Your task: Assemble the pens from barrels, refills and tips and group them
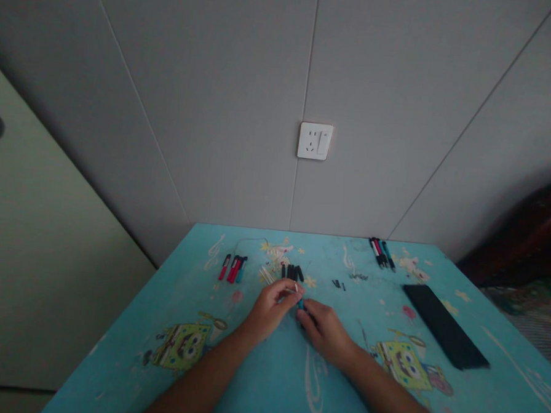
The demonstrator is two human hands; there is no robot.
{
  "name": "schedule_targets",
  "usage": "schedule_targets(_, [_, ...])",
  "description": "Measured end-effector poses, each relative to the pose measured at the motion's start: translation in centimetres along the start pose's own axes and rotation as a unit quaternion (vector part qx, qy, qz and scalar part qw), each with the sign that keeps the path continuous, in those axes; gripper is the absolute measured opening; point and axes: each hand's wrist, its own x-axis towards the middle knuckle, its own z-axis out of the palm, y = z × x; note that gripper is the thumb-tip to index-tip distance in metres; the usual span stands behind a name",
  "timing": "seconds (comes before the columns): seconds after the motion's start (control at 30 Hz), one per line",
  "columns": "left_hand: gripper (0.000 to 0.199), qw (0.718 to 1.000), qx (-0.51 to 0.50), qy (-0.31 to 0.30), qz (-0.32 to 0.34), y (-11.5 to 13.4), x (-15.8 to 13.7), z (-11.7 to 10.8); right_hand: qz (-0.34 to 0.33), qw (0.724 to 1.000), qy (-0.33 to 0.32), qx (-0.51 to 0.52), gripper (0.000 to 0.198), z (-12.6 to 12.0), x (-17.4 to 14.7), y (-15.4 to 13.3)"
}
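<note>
Both my hands meet near the middle of the table. In the right one is a small blue pen barrel [300,304], mostly covered by my fingers. My right hand [323,327] is closed around it. My left hand [273,304] pinches a thin white pen refill [296,287] at the upper end of the barrel; how far it sits inside is hidden. Just beyond my left hand lie several black pen parts [293,272] and a few white refills [267,274]. Red and blue pen barrels [233,269] lie side by side farther left.
Small black pieces [338,285] and tiny dark springs [358,276] lie right of centre. Several pens [382,254] rest at the back right. A flat black object [445,326] lies along the right side. Behind the patterned blue table [124,346] stands a wall with a socket [314,141].
</note>
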Motion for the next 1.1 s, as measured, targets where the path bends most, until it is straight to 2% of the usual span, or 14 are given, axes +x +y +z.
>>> schedule_targets(0.17, [0.023,0.999,-0.014,-0.012,-0.040,-0.41,0.33,-0.14,0.015,0.999,-0.007,0.028,0.027,0.42,-0.24,-0.28])
schedule_targets(0.33, [0.027,0.997,-0.050,-0.018,-0.061,-0.45,0.56,-0.57,0.035,0.998,0.024,0.046,0.026,0.60,-0.29,-0.38])
schedule_targets(0.57, [0.027,0.998,-0.036,-0.025,-0.046,0.31,0.71,-0.90,0.045,0.995,0.066,0.055,0.028,0.32,-0.08,-0.72])
schedule_targets(0.77, [0.026,0.998,-0.054,0.000,-0.034,0.32,0.44,-0.36,0.049,0.995,0.053,0.072,0.028,0.67,-0.07,-0.62])
schedule_targets(0.97, [0.026,0.998,-0.056,-0.022,-0.033,0.09,0.37,-0.09,0.045,0.993,0.065,0.090,0.028,0.68,-0.48,-0.41])
schedule_targets(1.1, [0.022,0.999,-0.032,-0.018,-0.003,0.18,-0.17,0.01,0.055,0.988,0.074,0.122,0.027,0.88,-0.69,-0.50])
